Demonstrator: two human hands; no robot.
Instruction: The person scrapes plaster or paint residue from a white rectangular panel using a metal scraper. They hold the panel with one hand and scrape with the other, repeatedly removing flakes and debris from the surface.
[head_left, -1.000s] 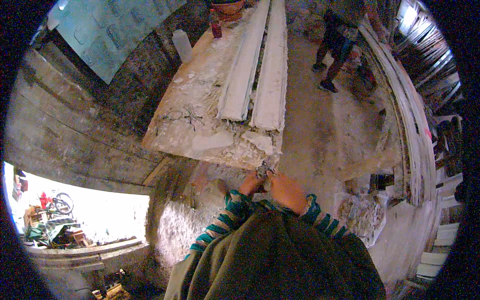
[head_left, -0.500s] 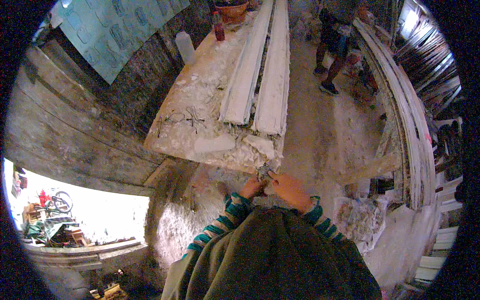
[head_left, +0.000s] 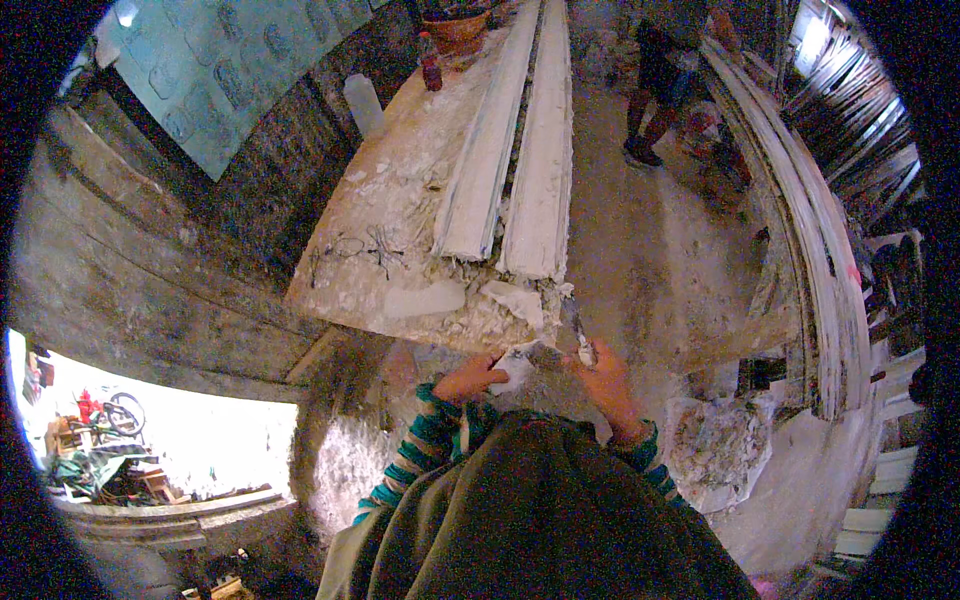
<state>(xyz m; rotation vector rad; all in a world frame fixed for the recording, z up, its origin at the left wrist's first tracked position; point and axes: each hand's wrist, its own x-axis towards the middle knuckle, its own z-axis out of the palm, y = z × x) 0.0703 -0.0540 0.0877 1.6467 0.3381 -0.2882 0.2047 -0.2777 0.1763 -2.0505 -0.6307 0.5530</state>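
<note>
My left hand (head_left: 470, 380) is closed round a white lump of plaster (head_left: 515, 370) just off the near edge of the table (head_left: 345, 240). In my right hand (head_left: 603, 382) is a narrow-bladed scraper (head_left: 577, 330), pointing away from me beside the table's near right corner. Its plaster-smeared lower end shows between my fingers. Beyond my hands, two long white plaster mouldings (head_left: 468, 215) run side by side up the table. Broken plaster scraps (head_left: 515, 300) lie at their near ends, with a flat white piece (head_left: 425, 299) to the left.
Thin dark wire (head_left: 375, 248) lies on the table's left part. A red bottle (head_left: 430, 65), a white container (head_left: 363, 103) and an orange basin (head_left: 455, 30) stand farther back. Another person (head_left: 655, 90) stands beyond, at right. More long mouldings (head_left: 800, 220) line the right side.
My hands, close together before, have moved apart. The right one has swung right with the scraper, and the white lump now shows in the left. The view has shifted slightly.
</note>
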